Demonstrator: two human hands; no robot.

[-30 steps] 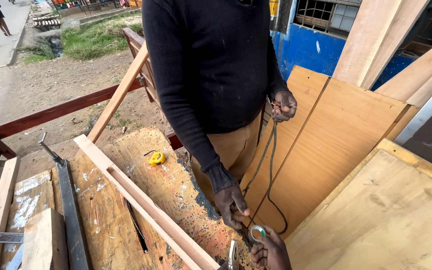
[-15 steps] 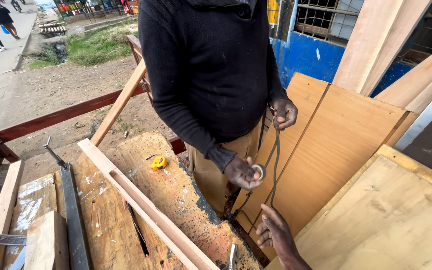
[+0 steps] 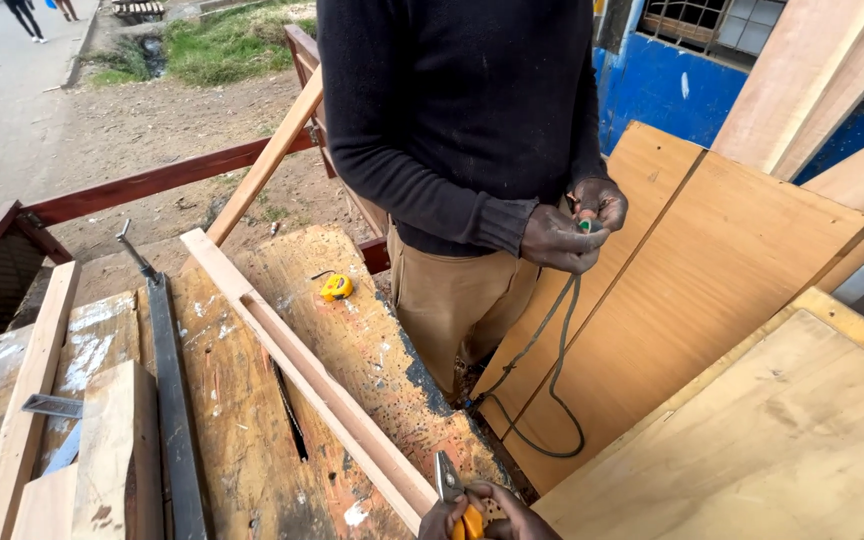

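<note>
Pliers (image 3: 449,482) at bottom edge, orange handles, grey tip pointing up. Right hand (image 3: 512,510) wrapped round handles, fingers (image 3: 442,518) pressed tight on grip. Left hand out of view. Pliers just over near corner of surface (image 3: 352,350), beside long wooden strip (image 3: 302,360). Farther: yellow tape measure (image 3: 336,287). Beyond, co-worker's hands (image 3: 562,235) pinching dark cord (image 3: 542,370), loop hanging against plywood board (image 3: 712,290).

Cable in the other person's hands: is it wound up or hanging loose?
Hanging loose. From the person's hands the cable drops in one open loop against the board.
</note>
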